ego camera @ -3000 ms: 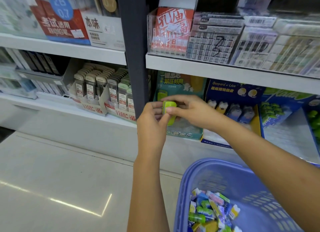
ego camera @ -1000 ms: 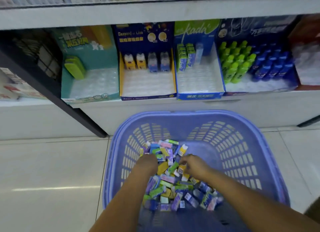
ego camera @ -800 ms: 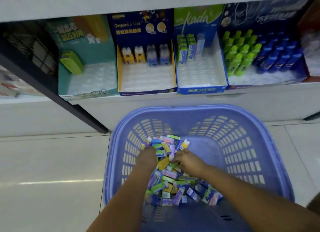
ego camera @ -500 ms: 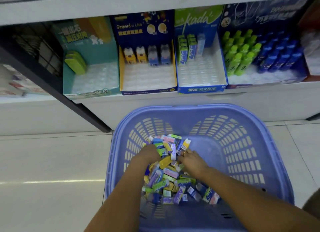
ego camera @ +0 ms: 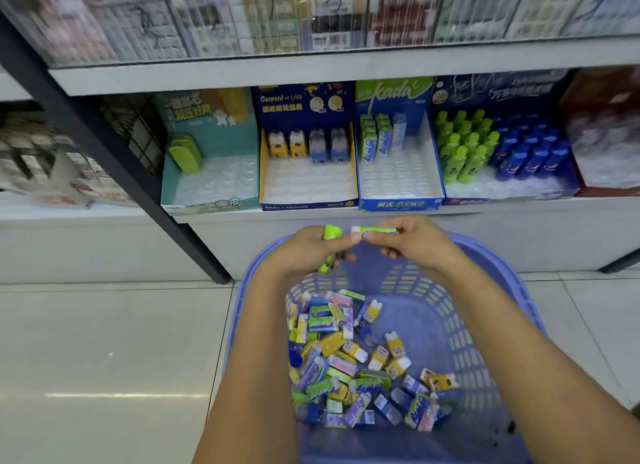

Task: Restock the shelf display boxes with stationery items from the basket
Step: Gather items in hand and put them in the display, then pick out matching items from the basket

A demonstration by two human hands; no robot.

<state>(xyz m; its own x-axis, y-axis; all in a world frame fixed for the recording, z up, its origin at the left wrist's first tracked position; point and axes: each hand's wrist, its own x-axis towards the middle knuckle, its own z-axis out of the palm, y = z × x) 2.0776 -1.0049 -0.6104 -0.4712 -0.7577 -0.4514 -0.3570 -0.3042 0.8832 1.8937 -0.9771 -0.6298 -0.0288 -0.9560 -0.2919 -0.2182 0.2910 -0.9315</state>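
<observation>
Two green items, partly out of sight inside hands

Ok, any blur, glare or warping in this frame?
Head view: upper packs smeared by motion blur, labels unreadable; left hand and right hand, each holding a green piece, slightly soft; glare streak on floor; wide lens bows the shelf edge; basket items clear.

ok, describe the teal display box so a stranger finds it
Lower shelf, row of display boxes behind the blue basket. The teal display box is leftmost, beside the black post. Unlike its neighbours, it holds only flat lime-green items in its back-left corner.
</observation>
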